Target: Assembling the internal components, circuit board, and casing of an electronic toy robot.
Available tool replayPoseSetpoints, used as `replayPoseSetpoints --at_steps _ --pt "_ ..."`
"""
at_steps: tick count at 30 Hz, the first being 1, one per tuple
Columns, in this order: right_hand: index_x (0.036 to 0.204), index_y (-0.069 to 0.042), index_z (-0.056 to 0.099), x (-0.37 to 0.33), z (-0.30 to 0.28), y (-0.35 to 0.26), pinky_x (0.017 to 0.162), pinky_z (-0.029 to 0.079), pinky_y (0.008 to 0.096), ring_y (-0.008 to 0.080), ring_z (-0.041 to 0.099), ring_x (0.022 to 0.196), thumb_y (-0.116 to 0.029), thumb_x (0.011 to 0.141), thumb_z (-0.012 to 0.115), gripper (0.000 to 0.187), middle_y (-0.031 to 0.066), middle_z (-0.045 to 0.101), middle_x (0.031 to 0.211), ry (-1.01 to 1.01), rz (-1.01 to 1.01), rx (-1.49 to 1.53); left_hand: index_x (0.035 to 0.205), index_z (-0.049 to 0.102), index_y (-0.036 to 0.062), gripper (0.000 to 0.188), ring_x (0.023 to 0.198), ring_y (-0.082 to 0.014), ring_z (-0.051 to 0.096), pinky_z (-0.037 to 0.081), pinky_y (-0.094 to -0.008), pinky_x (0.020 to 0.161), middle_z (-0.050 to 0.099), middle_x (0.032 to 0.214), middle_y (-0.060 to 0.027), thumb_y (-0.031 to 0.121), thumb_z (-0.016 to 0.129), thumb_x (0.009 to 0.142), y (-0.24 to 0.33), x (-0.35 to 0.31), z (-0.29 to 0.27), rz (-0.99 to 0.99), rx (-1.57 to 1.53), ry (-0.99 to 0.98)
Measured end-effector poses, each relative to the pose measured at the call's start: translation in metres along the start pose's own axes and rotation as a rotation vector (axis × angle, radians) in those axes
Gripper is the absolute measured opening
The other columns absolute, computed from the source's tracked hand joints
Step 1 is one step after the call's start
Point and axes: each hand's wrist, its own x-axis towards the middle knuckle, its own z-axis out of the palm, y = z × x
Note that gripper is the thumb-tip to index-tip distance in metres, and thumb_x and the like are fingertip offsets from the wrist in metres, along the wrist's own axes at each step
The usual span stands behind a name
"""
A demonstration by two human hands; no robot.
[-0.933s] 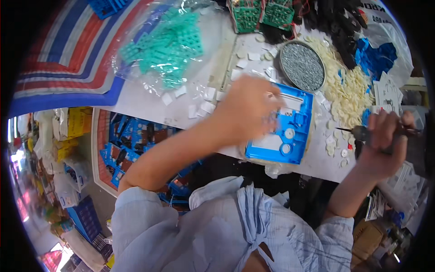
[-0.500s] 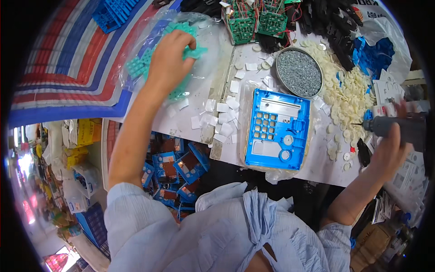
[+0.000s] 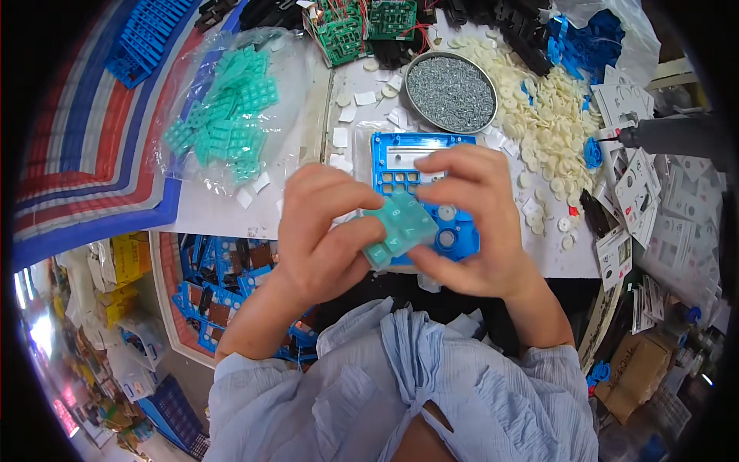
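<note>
A translucent green rubber keypad (image 3: 400, 223) with raised square keys is held up over a blue plastic housing (image 3: 379, 165). My left hand (image 3: 327, 231) is closed on the keypad's left side, thumb and index finger pinching it. Curved round its right side, my right hand (image 3: 477, 219) has its fingertips at the upper edge and its thumb at the lower edge. Both hands and the keypad cover much of the housing, whose row of square openings shows beneath. More green keypads (image 3: 235, 104) lie piled on a clear plastic bag at the left.
A round tin of small screws (image 3: 450, 92) stands behind the housing. Cream discs (image 3: 539, 127) are heaped to its right. A dark electric screwdriver (image 3: 670, 142) is at the far right. Green circuit boards (image 3: 339, 38) lie at the back; blue assembled units (image 3: 223, 285) fill a bin below left.
My left hand has come from the keypad pile to the middle with a green keypad. My right hand has left the screwdriver and joined it. The whole view has shifted.
</note>
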Motion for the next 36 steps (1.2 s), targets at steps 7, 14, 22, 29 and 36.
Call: replayPoseSetpoints --at_steps 7,14,22,29,36 --pt "0.115 -0.009 0.066 -0.013 0.004 -0.031 0.066 0.052 0.0364 0.0273 0.064 0.083 -0.002 0.07 0.07 0.047 0.0087 0.068 0.097 -0.395 0.189 -0.253 0.116 0.048 0.0031 0.053 0.09 -0.0286 0.066 0.055 -0.0378 0.08 0.064 0.107 -0.0149 -0.003 0.08 0.074 0.034 -0.02 0.0 -0.507 -0.236 -0.391" --pt "0.116 -0.002 0.067 -0.02 -0.003 0.02 0.06 0.052 0.0272 0.0138 0.066 0.067 -0.001 0.086 0.065 0.03 0.0089 0.064 0.088 -0.273 0.772 0.407 0.112 0.06 0.0022 0.038 0.091 -0.0292 0.062 0.051 -0.0371 0.08 0.063 0.104 -0.0135 -0.003 0.073 0.077 0.009 -0.047 -0.01 -0.619 -0.08 -0.25" --pt "0.113 -0.003 0.068 -0.01 0.021 0.042 0.053 0.048 0.028 0.0123 0.061 0.057 -0.005 0.085 0.067 0.028 0.0076 0.064 0.08 -0.285 0.773 0.313 0.101 0.069 0.0049 0.03 0.082 -0.0275 0.059 0.047 -0.037 0.073 0.062 0.095 -0.0096 -0.005 0.07 0.072 -0.008 -0.053 0.007 -0.304 0.003 -0.283" --pt "0.111 -0.003 0.067 -0.009 0.023 0.044 0.059 0.051 0.0327 0.0212 0.064 0.063 -0.009 0.084 0.069 0.027 0.0111 0.064 0.077 -0.287 0.681 0.154 0.102 0.07 0.007 0.033 0.077 -0.0263 0.057 0.043 -0.0395 0.071 0.061 0.092 -0.0074 0.001 0.073 0.07 -0.016 -0.049 0.012 -0.204 -0.028 -0.36" --pt "0.118 -0.006 0.064 -0.016 0.02 0.037 0.075 0.054 0.0387 0.0268 0.066 0.092 -0.015 0.077 0.078 0.044 0.0138 0.065 0.111 -0.234 0.224 -0.357 0.103 0.07 0.0082 0.033 0.088 -0.0283 0.06 0.046 -0.0453 0.08 0.062 0.102 -0.0093 0.005 0.075 0.071 -0.02 -0.049 0.01 -0.167 -0.003 -0.429"
